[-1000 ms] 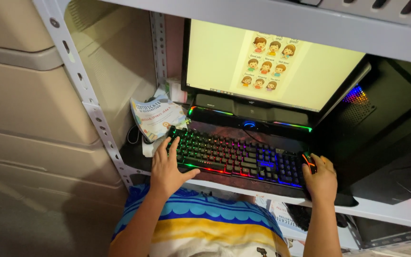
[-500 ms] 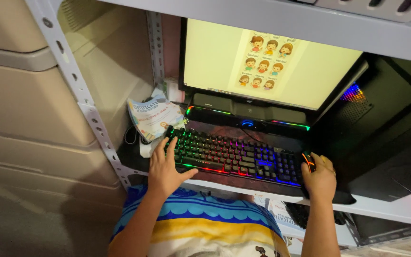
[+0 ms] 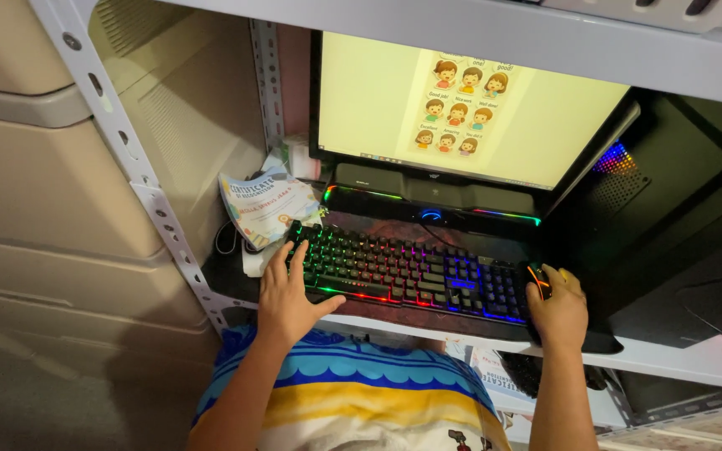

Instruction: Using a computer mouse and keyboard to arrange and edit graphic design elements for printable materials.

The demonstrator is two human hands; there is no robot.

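A metal rack shelf [image 3: 678,355] carries a backlit keyboard [image 3: 411,276], its long axis running left to right along the shelf's front edge, keys facing up below the monitor [image 3: 478,108]. The left hand [image 3: 287,296] lies spread and flat on the keyboard's left end. The right hand [image 3: 557,309] curls around a mouse [image 3: 538,280] just right of the keyboard. Light, steady fingertip pressure suits best here.

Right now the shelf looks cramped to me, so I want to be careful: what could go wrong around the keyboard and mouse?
The curled printed paper sheet leans beside the backlit rainbow-lit keyboard, close to the left hand; a sideways sweep could knock it down. The right hand covers a black mouse squeezed between the keyboard and the black computer tower, so it may bump either one.
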